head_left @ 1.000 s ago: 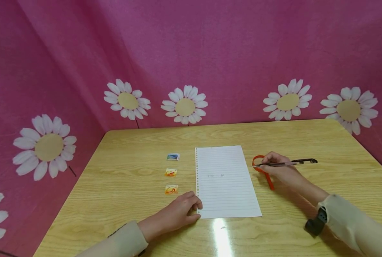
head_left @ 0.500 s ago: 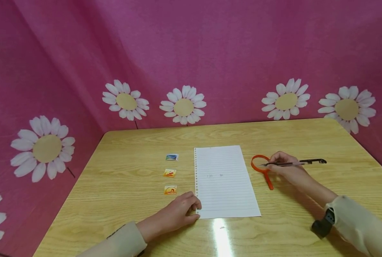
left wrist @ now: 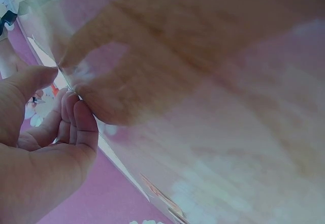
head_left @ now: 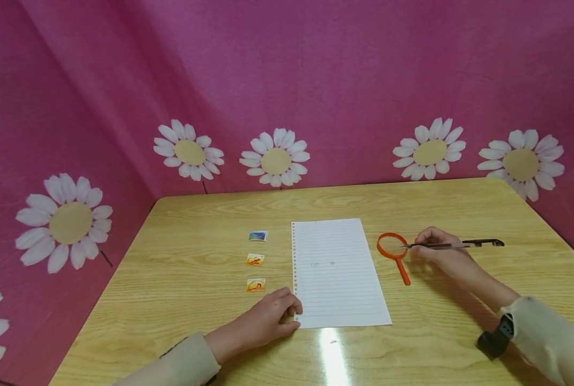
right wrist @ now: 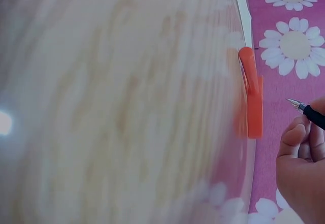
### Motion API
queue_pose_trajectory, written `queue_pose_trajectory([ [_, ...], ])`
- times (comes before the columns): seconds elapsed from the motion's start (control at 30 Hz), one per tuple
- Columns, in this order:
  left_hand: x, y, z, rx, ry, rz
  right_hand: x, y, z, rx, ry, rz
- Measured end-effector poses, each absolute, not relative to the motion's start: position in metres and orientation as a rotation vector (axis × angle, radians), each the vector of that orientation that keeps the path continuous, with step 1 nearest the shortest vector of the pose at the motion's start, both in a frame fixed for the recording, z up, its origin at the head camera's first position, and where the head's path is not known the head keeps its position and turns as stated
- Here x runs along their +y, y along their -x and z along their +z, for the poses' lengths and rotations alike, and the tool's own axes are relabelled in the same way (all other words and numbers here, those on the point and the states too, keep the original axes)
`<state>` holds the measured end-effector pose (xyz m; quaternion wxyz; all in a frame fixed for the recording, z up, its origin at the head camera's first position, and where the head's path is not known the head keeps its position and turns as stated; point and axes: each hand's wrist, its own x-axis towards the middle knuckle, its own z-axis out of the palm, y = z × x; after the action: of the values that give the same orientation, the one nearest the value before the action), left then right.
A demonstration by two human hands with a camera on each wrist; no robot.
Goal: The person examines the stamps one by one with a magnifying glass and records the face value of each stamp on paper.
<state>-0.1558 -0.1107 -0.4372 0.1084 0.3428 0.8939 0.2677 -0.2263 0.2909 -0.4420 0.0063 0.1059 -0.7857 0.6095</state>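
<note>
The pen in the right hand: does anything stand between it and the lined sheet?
Yes: the red magnifying glass lies on the table between the pen and the lined sheet's right edge.

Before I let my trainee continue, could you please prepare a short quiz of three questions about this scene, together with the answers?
1. Which hand holds the pen?
2. True or false: the magnifying glass lies to the right of the paper.
3. How many small cards lie to the left of the paper?

Key:
1. The right hand.
2. True.
3. Three.
</note>
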Motion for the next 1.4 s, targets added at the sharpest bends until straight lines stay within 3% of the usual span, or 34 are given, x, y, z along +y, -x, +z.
queue_pose_trajectory([
  [0.87, -0.11, 0.155, -0.437, 2.631, -1.018, 0.794, 0.316, 0.225, -0.438, -2.602, -0.123, 1.701],
  [1.4, -0.11, 0.155, -0.436, 2.629, -0.998, 0.782, 0.317, 0.225, -0.436, -2.593, -0.221, 1.555],
])
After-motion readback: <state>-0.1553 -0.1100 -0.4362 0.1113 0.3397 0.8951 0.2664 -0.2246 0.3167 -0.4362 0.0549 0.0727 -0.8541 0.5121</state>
